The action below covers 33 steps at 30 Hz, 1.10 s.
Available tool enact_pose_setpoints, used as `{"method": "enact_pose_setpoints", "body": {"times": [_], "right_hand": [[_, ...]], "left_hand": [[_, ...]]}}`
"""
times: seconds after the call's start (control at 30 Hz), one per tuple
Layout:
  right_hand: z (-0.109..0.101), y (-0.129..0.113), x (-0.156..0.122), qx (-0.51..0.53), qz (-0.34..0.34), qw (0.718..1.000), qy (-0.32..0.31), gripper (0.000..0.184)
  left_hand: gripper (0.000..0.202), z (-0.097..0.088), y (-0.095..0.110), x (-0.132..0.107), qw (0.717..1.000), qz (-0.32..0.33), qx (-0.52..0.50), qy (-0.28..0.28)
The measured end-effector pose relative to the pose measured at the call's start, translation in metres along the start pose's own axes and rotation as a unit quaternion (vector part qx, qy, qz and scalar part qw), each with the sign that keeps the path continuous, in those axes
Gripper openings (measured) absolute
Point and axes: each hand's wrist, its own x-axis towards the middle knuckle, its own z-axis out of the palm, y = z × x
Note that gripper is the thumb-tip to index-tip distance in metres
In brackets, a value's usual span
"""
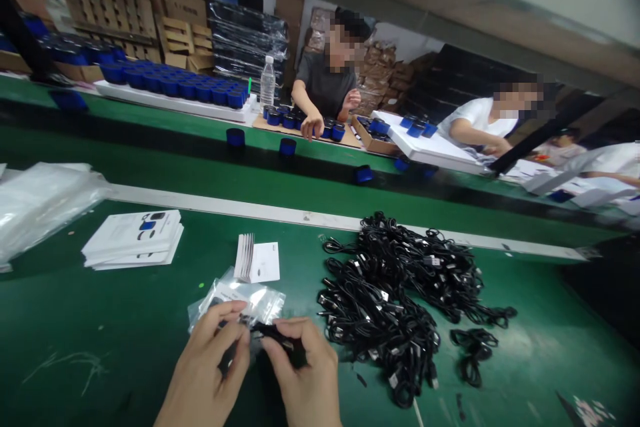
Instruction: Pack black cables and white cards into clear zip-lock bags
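Black coiled cables [385, 293] lie on a green conveyor belt [100, 340].

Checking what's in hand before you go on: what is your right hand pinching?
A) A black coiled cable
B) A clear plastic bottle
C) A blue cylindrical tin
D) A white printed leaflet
A: the right hand pinches a black coiled cable just beside the clear plastic zip bag.

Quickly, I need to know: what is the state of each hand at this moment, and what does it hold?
Left hand: closed, pinching a clear plastic bag.
Right hand: closed, holding a black cable.
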Motion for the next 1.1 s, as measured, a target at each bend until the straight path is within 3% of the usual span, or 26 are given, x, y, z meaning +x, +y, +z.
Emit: {"method": "enact_pose_setpoints", "body": {"times": [0.07,0.13,0.2,0.27,0.43,0.53,0.63,0.7,0.73,0.77,0.87,0.97,1.03,1.1], "right_hand": [[0.008,0.001,-0.001,0.029,0.099,0.995,0.003,0.004],[0.008,-0.001,-0.001,0.063,0.15,0.986,-0.042,0.011],[0.003,-0.004,0.001,0.094,0.124,0.981,-0.119,0.028],[-0.004,-0.008,0.003,0.103,0.058,0.98,-0.162,0.039],[-0.001,-0.008,0.002,0.009,-0.023,0.998,-0.056,0.022],[0.007,-0.004,0.001,0.007,0.051,0.997,-0.059,0.017],[0.008,-0.003,0.003,0.088,0.166,0.975,-0.119,0.018],[0.002,-0.005,0.007,0.092,0.173,0.964,-0.181,0.01],[-0.003,-0.007,0.009,0.074,0.165,0.961,-0.209,0.015],[-0.008,-0.009,0.012,0.051,0.157,0.959,-0.231,0.019],[-0.022,-0.017,0.019,0.016,0.129,0.954,-0.27,0.019],[-0.03,-0.021,0.021,0.105,0.16,0.951,-0.243,0.011],[-0.031,-0.02,0.019,0.194,0.205,0.934,-0.219,0.014],[-0.031,-0.018,0.016,0.213,0.213,0.933,-0.198,0.018]], "left_hand": [[0.015,0.001,-0.001,-0.003,1.0,0.008,0.01,-0.003],[0.015,0.001,-0.002,-0.004,1.0,0.002,0.013,-0.009],[0.016,-0.001,-0.001,-0.004,1.0,-0.019,-0.005,-0.01],[0.019,-0.003,0.003,-0.003,0.998,-0.055,-0.041,-0.003],[0.019,-0.005,0.022,-0.004,0.993,-0.058,-0.1,0.006],[0.016,-0.006,0.03,-0.005,0.994,-0.027,-0.103,0.008],[0.018,-0.01,0.032,-0.006,0.996,0.018,-0.088,0.01],[0.015,-0.015,0.029,-0.004,0.997,0.043,-0.069,-0.004],[0.008,-0.019,0.027,-0.001,0.997,0.041,-0.06,-0.019],[0.004,-0.023,0.024,0.002,0.997,0.026,-0.052,-0.042],[0.042,-0.036,0.019,0.016,0.978,-0.109,-0.065,-0.166],[0.021,-0.045,0.019,0.028,0.935,-0.197,-0.127,-0.267],[0.022,-0.047,0.02,0.031,0.927,-0.2,-0.175,-0.265],[0.03,-0.045,0.021,0.03,0.926,-0.203,-0.21,-0.239]]}}
